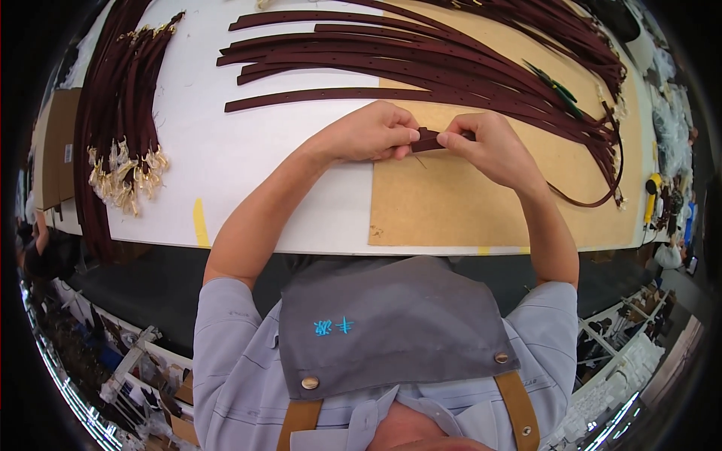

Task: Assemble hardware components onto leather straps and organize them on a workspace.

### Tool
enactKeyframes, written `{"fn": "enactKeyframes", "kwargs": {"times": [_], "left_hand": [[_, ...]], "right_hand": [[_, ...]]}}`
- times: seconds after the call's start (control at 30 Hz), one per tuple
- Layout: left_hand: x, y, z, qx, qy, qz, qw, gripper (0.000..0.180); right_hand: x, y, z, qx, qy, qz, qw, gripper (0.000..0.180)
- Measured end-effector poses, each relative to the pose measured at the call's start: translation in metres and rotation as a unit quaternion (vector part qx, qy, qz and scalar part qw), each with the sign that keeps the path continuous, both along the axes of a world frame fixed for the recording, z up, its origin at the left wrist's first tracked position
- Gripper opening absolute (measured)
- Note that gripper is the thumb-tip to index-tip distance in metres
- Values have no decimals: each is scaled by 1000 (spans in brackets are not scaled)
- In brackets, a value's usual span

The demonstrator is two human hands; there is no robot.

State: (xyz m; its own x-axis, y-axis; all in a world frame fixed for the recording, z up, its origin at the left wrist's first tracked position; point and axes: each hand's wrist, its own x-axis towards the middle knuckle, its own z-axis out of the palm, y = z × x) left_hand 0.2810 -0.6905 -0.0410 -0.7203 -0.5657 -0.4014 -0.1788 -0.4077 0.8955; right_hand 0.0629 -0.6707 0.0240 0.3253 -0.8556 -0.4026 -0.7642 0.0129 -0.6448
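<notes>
Between my two hands is a short stretch of a dark maroon strap (427,140), held just above the brown board. My left hand (376,131) pinches its left end between thumb and fingers. At the other end my right hand (485,146) grips it with curled fingers. From beyond my right hand a length of strap (585,204) loops over the board and up toward the pile at the right. Just behind my hands lie several long maroon straps with punched holes (331,95), running left to right.
Green-handled snips (556,86) lie on the straps at the right. At the left, a bundle of maroon straps (139,83) has plastic-wrapped gold clasps (128,177). A cardboard box (59,150) stands at the left edge. The brown board (466,214) covers part of the white table (180,135).
</notes>
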Motion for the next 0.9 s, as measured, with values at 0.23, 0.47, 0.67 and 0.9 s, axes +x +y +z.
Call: {"fn": "enactKeyframes", "kwargs": {"times": [0.23,0.47,0.67,0.9], "left_hand": [[-2,0,3,-26,-36,-22,999,17],[-2,1,1,-48,-48,-36,997,17],[-3,0,-3,-73,-61,-54,994,18],[-2,2,4,-181,-54,-45,981,21]], "right_hand": [[-15,-1,6,-16,52,-51,997,27],[-9,-6,6,24,-1,15,1000,26],[-1,1,-22,48,-67,-6,997,23],[2,7,-38,48,-116,-49,991,21]]}}
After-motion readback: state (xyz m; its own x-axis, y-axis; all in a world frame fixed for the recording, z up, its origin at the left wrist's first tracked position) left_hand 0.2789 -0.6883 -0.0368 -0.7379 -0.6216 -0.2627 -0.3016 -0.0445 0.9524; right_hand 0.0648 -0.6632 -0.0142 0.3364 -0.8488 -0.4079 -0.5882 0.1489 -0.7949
